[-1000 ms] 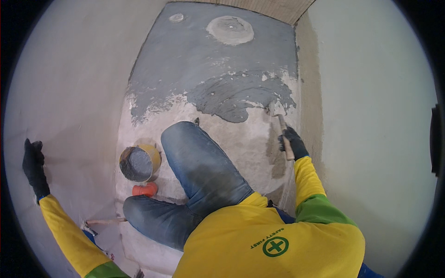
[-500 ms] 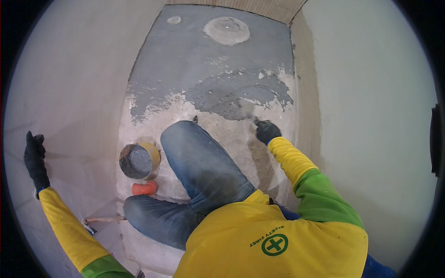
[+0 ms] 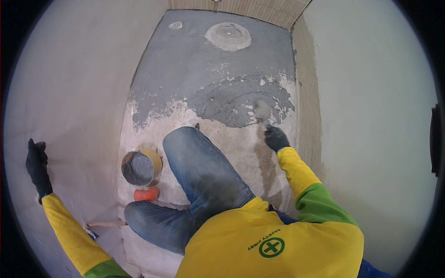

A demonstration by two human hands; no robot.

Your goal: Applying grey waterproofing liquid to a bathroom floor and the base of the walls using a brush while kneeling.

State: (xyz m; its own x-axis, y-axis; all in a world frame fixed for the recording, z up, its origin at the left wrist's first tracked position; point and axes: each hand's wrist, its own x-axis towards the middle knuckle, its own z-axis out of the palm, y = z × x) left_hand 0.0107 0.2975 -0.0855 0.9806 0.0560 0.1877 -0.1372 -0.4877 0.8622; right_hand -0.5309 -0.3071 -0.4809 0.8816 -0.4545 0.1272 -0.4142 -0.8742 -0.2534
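Observation:
My right hand (image 3: 276, 138), in a dark glove, is closed on a trowel whose blurred blade (image 3: 262, 110) lies over wet grey coating (image 3: 222, 97) on the floor. My left hand (image 3: 38, 167), also gloved, rests open against the left wall, with fingers pointing up. A yellow bucket (image 3: 156, 167) partly full of grey paste stands beside my bent knee (image 3: 183, 143), with an orange pipe elbow (image 3: 143, 193) just below it.
Pale walls (image 3: 366, 97) close in on both sides. Ribbed tiling (image 3: 241, 10) is at the far end. Two pale round patches (image 3: 228, 36) sit in the coated floor. A wooden handle (image 3: 106, 224) lies low at the left wall.
My right hand and trowel swept left and up from near the right wall, then moved slightly right and down. My left hand stays on the wall.

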